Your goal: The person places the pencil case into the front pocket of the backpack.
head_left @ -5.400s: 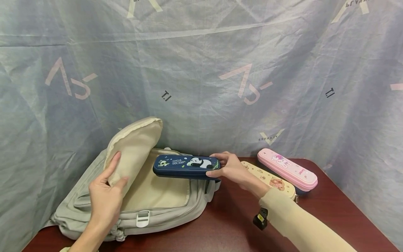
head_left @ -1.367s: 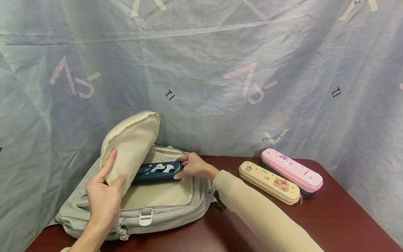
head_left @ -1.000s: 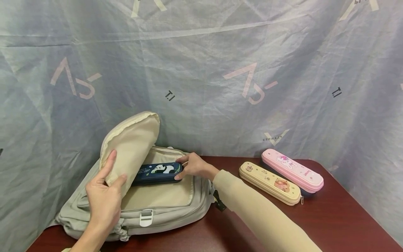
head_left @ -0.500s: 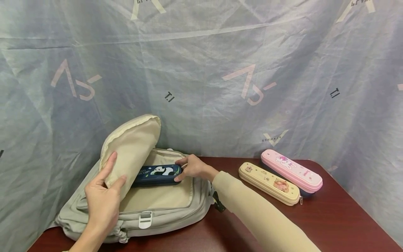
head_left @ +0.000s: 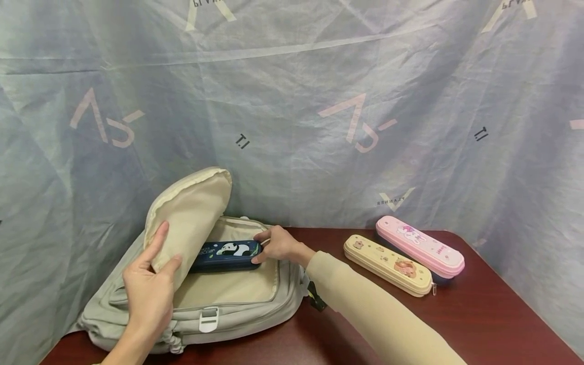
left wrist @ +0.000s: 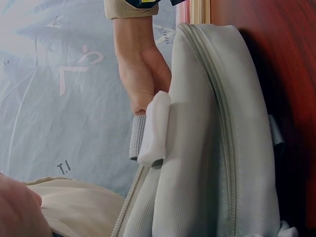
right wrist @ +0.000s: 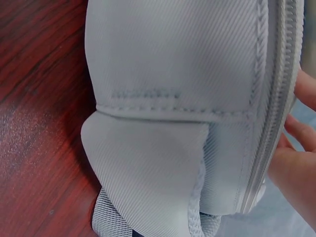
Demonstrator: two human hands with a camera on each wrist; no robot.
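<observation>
A pale grey-green backpack (head_left: 292, 294) lies on its back with its cream-lined front flap (head_left: 196, 208) raised. My left hand (head_left: 150, 289) holds that flap by its near edge, thumb and a finger on the lining and the other fingers hidden behind it. Inside the opening is a navy pencil case (head_left: 228, 265) with a panda on its lid; the flap covers its left end. My right hand (head_left: 279, 244) grips the case's right end between thumb and fingers. The right wrist view shows only part of the right hand (right wrist: 296, 163), beyond the zip edge.
To the right, a yellow pencil case (head_left: 388, 261) with bear pictures lies on the dark red table (head_left: 493, 309). Behind it, a pink pencil case (head_left: 420, 243) with a rabbit rests on something dark. A grey printed sheet (head_left: 292, 126) hangs behind the table.
Since the oldest frame, my right hand has brought the navy pencil case left and down into the backpack, partly under the flap. Over the last second both hands have stayed nearly still.
</observation>
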